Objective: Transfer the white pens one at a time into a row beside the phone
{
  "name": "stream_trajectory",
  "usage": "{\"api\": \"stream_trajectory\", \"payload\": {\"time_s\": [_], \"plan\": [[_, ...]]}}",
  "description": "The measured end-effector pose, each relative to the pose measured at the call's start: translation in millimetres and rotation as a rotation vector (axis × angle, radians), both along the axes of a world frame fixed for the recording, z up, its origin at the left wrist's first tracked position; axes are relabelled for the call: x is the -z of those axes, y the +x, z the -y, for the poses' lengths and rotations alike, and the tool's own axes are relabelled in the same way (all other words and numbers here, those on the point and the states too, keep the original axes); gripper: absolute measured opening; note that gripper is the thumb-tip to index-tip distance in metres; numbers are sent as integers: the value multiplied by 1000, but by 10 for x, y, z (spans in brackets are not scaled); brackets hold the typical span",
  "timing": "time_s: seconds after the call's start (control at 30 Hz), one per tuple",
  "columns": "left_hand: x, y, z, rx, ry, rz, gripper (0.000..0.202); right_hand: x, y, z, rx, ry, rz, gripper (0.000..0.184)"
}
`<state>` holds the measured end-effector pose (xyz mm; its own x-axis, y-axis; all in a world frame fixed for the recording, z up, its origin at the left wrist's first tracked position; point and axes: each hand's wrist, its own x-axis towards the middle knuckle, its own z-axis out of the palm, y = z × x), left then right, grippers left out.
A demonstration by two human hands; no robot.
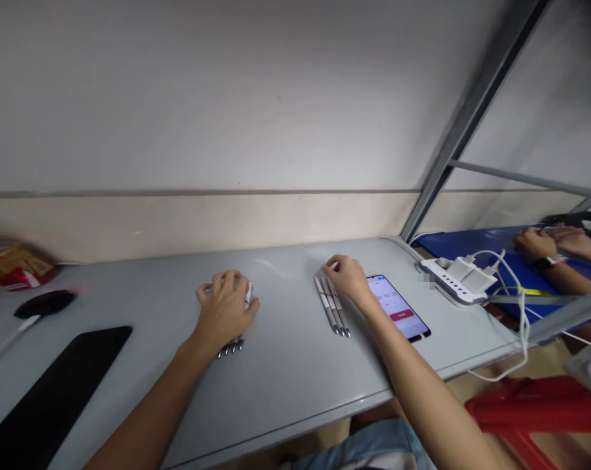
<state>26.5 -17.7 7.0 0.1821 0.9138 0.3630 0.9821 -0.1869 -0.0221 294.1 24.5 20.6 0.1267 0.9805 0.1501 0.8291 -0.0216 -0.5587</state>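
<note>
My left hand is curled palm-down over a group of pens; several silver tips stick out below it, and a white and grey part shows by the thumb. The hand hides the rest of these pens. To the right, a row of grey and white pens lies side by side on the grey table, tips toward me. My right hand is at their far ends, thumb and fingers closed in a pinch on the end of one pen. Just beside the right forearm lies a phone with a lit timer screen.
A white power strip with plugged chargers and cables sits at the right. A black flat object, a black oval device and a bottle are at left. Beyond the metal frame, another person's hands rest over a blue table.
</note>
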Motion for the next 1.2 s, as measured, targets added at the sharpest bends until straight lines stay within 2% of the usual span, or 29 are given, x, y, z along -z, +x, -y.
{"api": "stream_trajectory", "payload": {"time_s": [0.2, 0.33, 0.4, 0.47, 0.53, 0.6, 0.7, 0.77, 0.83, 0.93, 1.1, 1.2], "plan": [[44, -2, 2, 47, 3, 23, 16, 10, -49, 17, -41, 51, -26, 17], [68, 36, 25, 108, -21, 45, 15, 34, -118, 59, -142, 120, -51, 16], [72, 73, 42, 144, -37, 68, 16, 41, -177, 100, -257, 181, -61, 16], [67, 122, 61, 183, -55, 119, 16, 41, -250, 153, -447, 251, -60, 18], [52, 175, 82, 239, -85, 187, 14, 37, -326, 208, -670, 315, -24, 33], [22, 222, 102, 306, -126, 271, 16, 29, -384, 251, -817, 347, 13, 39], [-38, 257, 122, 390, -203, 426, 24, 9, -404, 269, -911, 338, -9, 25], [-68, 253, 124, 410, -233, 483, 27, -10, -373, 252, -873, 326, -58, 20], [-78, 235, 112, 390, -183, 444, 26, -26, -327, 224, -783, 283, -142, 23], [-58, 195, 74, 365, -15, 284, 25, -35, -265, 184, -703, 86, -345, 32], [-40, 132, 34, 417, 83, 135, 24, -18, -236, 165, -683, -342, -613, 49], [-62, 107, 41, 445, 74, 144, 22, -22, -258, 190, -712, -446, -750, 47]]}}
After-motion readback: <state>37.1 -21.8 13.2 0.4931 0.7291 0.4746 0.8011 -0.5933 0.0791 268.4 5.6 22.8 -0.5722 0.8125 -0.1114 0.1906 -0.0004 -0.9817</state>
